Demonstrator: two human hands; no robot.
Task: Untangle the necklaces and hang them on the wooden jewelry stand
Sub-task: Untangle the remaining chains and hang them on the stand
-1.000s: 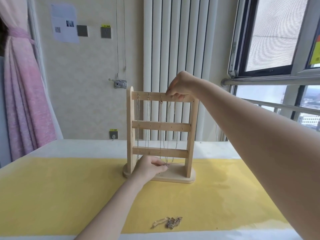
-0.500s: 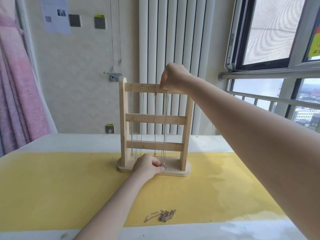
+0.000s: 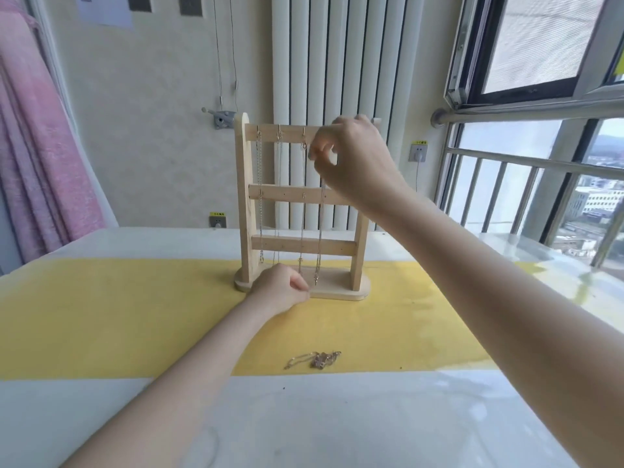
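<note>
Right hand (image 3: 351, 157) pinches a necklace (image 3: 319, 231) at the wooden jewelry stand (image 3: 302, 211) top bar, probably hooking it | left hand (image 3: 282, 287), fingers curled, at the stand base, likely bracing | tangled necklaces (image 3: 315, 359) at 6 o'clock on the bench (image 3: 101, 315)

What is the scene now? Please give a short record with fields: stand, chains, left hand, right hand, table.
stand: wooden, upright on the yellow mat
hung chains: four hang from the top bar
loose chains: tangled pile on the mat's near edge
left hand: curled at the stand's base; what it holds cannot be told
right hand: at the top bar, fingers pinched at the fourth chain's upper end
table: white
</note>
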